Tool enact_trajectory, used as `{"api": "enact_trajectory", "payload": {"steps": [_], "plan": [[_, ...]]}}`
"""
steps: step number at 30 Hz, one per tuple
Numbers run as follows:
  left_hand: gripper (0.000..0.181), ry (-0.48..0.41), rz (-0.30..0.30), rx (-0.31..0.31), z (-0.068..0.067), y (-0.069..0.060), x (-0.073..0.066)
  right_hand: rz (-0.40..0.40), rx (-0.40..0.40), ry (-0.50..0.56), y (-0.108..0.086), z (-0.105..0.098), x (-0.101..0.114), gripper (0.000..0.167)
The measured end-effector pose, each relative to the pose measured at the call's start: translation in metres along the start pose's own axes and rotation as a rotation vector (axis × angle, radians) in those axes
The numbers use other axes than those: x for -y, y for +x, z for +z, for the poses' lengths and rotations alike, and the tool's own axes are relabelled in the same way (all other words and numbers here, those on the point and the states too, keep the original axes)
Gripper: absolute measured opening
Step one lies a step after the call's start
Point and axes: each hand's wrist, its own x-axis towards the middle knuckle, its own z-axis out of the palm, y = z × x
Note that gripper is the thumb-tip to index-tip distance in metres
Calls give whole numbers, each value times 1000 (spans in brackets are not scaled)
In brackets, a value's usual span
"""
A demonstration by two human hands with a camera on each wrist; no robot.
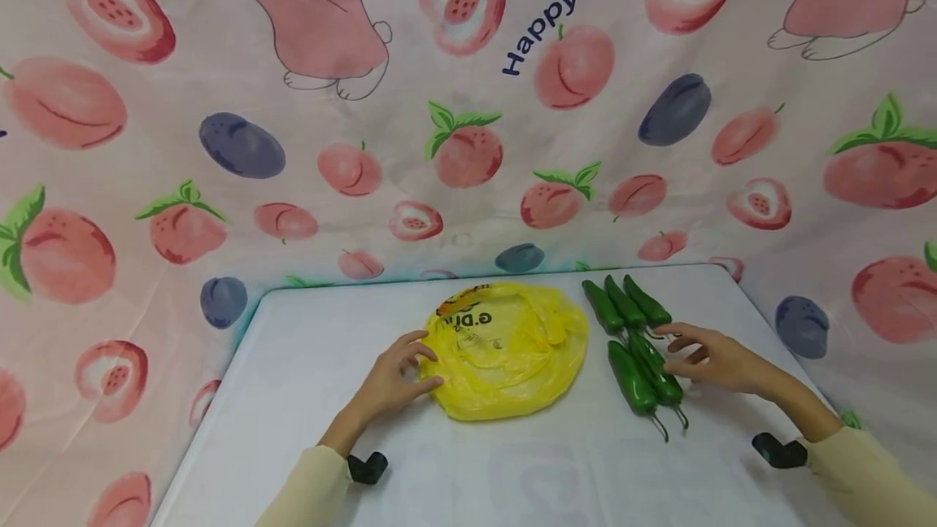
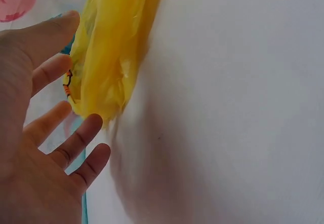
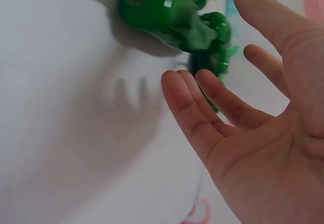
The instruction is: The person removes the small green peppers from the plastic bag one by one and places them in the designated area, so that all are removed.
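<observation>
A yellow plastic bag (image 1: 505, 385) with dark lettering lies on the white table, its mouth spread in a round shape. At the bag's left edge is my left hand (image 1: 395, 376), fingers apart and loosely bent; whether the fingertips touch the plastic I cannot tell. In the left wrist view nothing lies in the palm, and the bag (image 2: 109, 46) stands just beyond the fingers. Several green chili peppers (image 1: 633, 376) lie in two groups to the right of the bag. Beside them hovers my right hand (image 1: 717, 360), relaxed and holding nothing; the right wrist view has the peppers (image 3: 162, 11) beyond its fingertips.
The white table (image 1: 315, 348) runs back to a fruit-printed cloth (image 1: 468, 210), which hangs behind and along both sides. Dark wrist cameras sit by the left cuff (image 1: 322, 474) and the right cuff (image 1: 842, 454).
</observation>
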Motion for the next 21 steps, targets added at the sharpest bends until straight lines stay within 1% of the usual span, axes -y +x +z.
{"api": "enact_trajectory", "payload": {"steps": [5, 9, 12, 14, 17, 21], "plan": [[37, -7, 29, -49, -17, 0, 1, -65, -26, -43, 1, -12, 7, 67], [37, 1, 15, -103, -32, -4, 1, -141, -89, -75, 3, -16, 11, 65], [34, 18, -2, -140, -41, -8, 3, -152, -125, -70, 5, -14, 14, 65], [34, 23, -3, -155, -46, -10, 4, -141, -131, -60, 5, -13, 15, 65], [35, 24, -6, -163, -50, -13, 7, -133, -140, -52, 6, -12, 17, 65], [35, 22, -10, -176, -54, -16, 9, -151, -173, -71, 8, -12, 22, 64]]}}
